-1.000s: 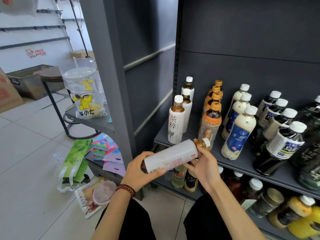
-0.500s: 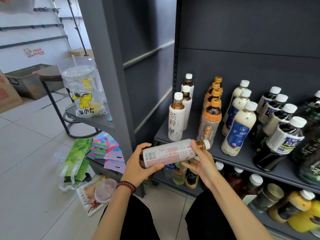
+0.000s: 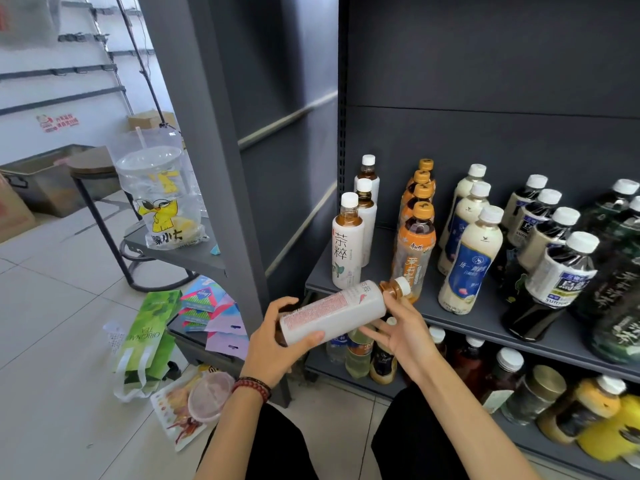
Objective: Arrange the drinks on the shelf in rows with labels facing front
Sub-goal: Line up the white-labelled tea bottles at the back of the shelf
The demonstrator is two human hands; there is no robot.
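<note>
Left hand (image 3: 273,348) is gripping the base of a bottle (image 3: 334,315), which is lying tilted, cap to the right, red fine print facing up. Right hand (image 3: 403,332) is propping the neck end, fingers spread loose. Behind, on the shelf (image 3: 485,320), rows are running near to far: white bottles (image 3: 348,244) at left, then orange caps (image 3: 414,244), milk teas (image 3: 469,261) and dark teas (image 3: 554,271).
</note>
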